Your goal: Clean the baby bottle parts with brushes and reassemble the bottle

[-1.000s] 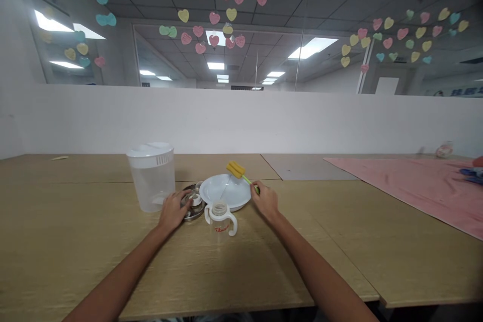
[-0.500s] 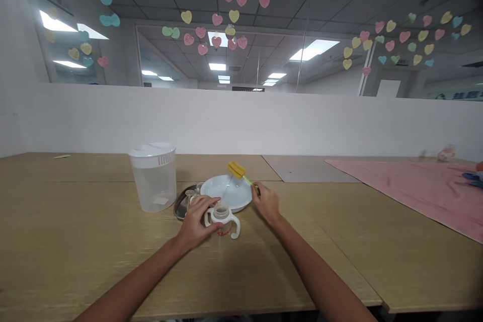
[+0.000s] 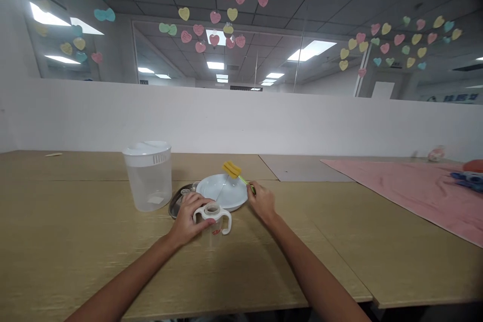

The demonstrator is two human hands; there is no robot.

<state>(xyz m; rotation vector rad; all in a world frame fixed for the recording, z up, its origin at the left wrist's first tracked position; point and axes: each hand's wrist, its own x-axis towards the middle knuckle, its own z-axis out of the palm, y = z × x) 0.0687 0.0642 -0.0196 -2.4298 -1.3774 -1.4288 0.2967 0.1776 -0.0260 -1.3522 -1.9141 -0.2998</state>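
My left hand (image 3: 190, 219) is wrapped round a clear baby bottle (image 3: 216, 226) with a white two-handled collar. The bottle's mouth is uncovered and faces up. In my right hand (image 3: 261, 200) is the green handle of a bottle brush (image 3: 232, 169), its yellow sponge head pointing up and left. That head is above the far part of a white bowl (image 3: 236, 196), apart from the bottle. A metal tray (image 3: 174, 206) lies left of the bowl, partly hidden by my left hand, with small clear pieces on it.
A tall translucent bucket (image 3: 148, 181) with a white lid stands left of the tray. At the right a pink cloth (image 3: 400, 186) covers part of the table, with a blue and orange item (image 3: 470, 176) on it. A low white wall (image 3: 241, 126) closes off the back.
The camera view has shifted slightly, so most things appear a little further left. Both hands keep hold of the bottle and the brush, in nearly the same pose.
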